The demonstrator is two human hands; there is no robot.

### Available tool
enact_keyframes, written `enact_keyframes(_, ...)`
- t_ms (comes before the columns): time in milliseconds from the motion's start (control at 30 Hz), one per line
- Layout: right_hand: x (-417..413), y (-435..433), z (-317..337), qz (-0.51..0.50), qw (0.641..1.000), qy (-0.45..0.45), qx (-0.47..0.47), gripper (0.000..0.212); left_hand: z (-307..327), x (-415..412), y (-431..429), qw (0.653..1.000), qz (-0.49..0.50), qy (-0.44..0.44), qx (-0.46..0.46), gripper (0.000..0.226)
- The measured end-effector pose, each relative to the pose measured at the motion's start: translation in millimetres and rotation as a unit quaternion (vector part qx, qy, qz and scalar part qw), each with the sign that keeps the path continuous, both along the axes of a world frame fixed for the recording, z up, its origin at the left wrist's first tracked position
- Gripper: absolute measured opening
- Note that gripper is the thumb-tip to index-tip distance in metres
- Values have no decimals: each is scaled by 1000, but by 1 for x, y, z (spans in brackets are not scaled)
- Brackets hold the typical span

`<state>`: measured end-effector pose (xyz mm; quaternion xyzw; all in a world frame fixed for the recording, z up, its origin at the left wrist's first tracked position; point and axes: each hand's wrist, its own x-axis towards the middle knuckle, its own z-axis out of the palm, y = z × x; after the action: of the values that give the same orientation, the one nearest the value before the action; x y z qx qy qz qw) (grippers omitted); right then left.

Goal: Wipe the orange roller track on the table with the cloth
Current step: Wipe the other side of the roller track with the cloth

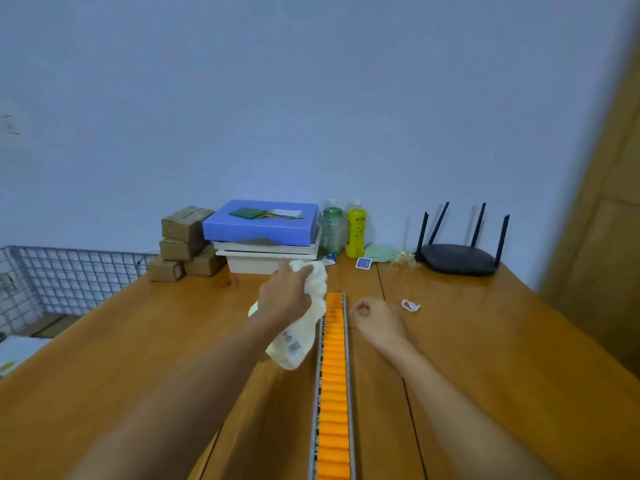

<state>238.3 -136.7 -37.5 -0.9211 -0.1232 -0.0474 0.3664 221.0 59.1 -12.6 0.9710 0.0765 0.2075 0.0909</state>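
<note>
The orange roller track [333,382] in a grey metal frame runs along the wooden table [138,341] from the bottom edge toward the far end. My left hand [285,294] grips a cream cloth [304,327] lifted just left of the track's far end; the cloth hangs down with a printed label showing. My right hand [377,318] is curled into a loose fist with nothing in it, resting on the table just right of the track's far end.
Behind the track stand stacked white and blue boxes [263,233], brown cartons [183,244], two bottles [355,228] and a black router [459,254]. A small pink loop [410,305] lies right of my right hand. A wire basket [62,282] sits off the table's left edge.
</note>
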Motion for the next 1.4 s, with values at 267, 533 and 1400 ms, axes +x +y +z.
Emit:
enact_keyframes(267, 33, 12, -24, 9, 994, 42, -97, 11, -26, 48, -3, 997, 23, 59, 36, 60)
enact_keyframes(533, 39, 8, -43, 30, 994, 40, -99, 20, -52, 60, 4, 995, 3, 88, 55, 65)
enact_keyframes(1400, 2, 0, -40, 78, 986, 74, -128, 39, -51, -1, 5, 979, -76, 164, 93, 58)
